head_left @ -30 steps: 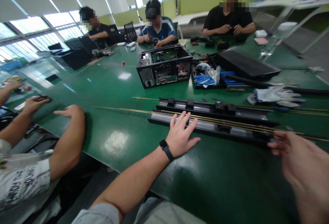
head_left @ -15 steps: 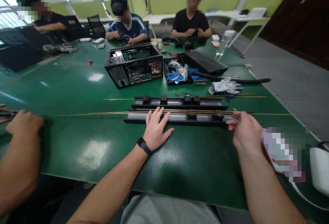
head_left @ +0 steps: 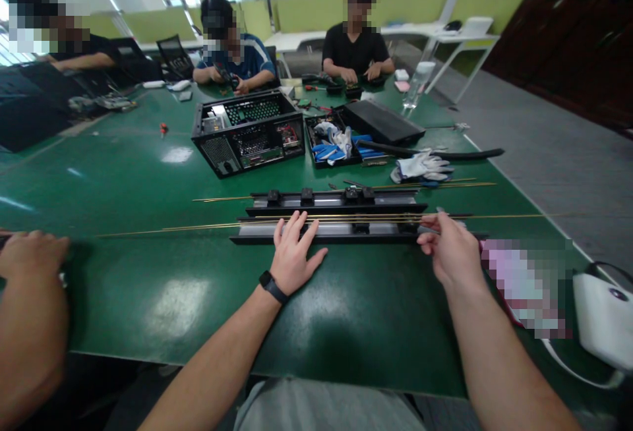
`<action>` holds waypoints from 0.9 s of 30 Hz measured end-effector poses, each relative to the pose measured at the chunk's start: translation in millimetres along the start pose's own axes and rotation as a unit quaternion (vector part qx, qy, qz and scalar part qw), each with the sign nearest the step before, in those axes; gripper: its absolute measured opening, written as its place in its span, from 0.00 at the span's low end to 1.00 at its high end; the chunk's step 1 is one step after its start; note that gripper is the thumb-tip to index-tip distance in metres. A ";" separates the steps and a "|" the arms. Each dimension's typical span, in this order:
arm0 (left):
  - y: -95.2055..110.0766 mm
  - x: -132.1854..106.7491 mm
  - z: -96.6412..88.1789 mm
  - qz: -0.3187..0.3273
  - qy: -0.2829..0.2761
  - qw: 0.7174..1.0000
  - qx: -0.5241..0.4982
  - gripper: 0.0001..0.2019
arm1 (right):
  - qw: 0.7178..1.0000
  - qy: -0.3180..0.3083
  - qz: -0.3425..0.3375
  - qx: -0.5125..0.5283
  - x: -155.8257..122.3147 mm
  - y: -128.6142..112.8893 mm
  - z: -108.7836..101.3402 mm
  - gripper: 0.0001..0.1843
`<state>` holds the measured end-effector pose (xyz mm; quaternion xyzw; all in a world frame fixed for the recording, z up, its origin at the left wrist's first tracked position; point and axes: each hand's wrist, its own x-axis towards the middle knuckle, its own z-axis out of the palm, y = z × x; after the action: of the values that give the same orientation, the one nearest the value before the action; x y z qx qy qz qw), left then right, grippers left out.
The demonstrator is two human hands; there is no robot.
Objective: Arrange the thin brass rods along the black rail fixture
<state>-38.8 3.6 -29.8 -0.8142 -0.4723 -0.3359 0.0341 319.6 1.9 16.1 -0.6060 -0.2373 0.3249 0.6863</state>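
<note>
My left hand, with a dark watch on its wrist, lies with fingers spread over the near black-edged rail and the rods along it. At that rail's right end, my right hand pinches the thin brass-coloured rods; how many are in its fingers is hidden. These rods run lengthwise over the rail and stick out well past both ends. Parallel behind it is a second rail with several small black blocks, and more thin rods lie near its right end.
An open black computer case stands behind the rails. Right of it are a tray with gloves, a black panel and another glove. A co-worker's hand rests at far left. A white device is at right.
The whole view has shifted slightly, so things appear a little further left. My left hand stays spread on the rods and my right hand keeps its pinch. The co-worker's hand at left has shifted outward.
</note>
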 end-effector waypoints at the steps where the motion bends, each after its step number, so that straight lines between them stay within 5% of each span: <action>1: -0.5 -0.5 0.9 0.002 0.003 1.000 0.000 0.33 | 1.000 -0.004 -0.001 0.000 0.6 1.7 -0.2 0.31; 6: -1.7 -1.8 3.6 0.020 0.027 0.999 -0.005 0.32 | 1.000 0.009 -0.013 -0.003 6.4 7.1 -2.7 0.29; 12: -2.3 -1.1 2.7 0.022 0.033 0.999 -0.005 0.32 | 0.995 0.102 -0.014 0.006 18.9 2.6 -12.6 0.20; 20: -1.1 -0.9 1.7 0.015 0.031 0.999 0.003 0.30 | 1.000 0.009 0.009 -0.021 11.8 2.5 -9.9 0.23; 27: -2.7 -0.7 1.6 0.017 0.039 0.999 -0.002 0.28 | 0.995 0.097 -0.018 -0.016 18.5 -0.5 -15.2 0.20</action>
<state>-40.3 5.1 -32.2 -0.8084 -0.4560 -0.3680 0.0566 343.2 5.2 13.0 -0.6415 -0.1855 0.2479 0.7018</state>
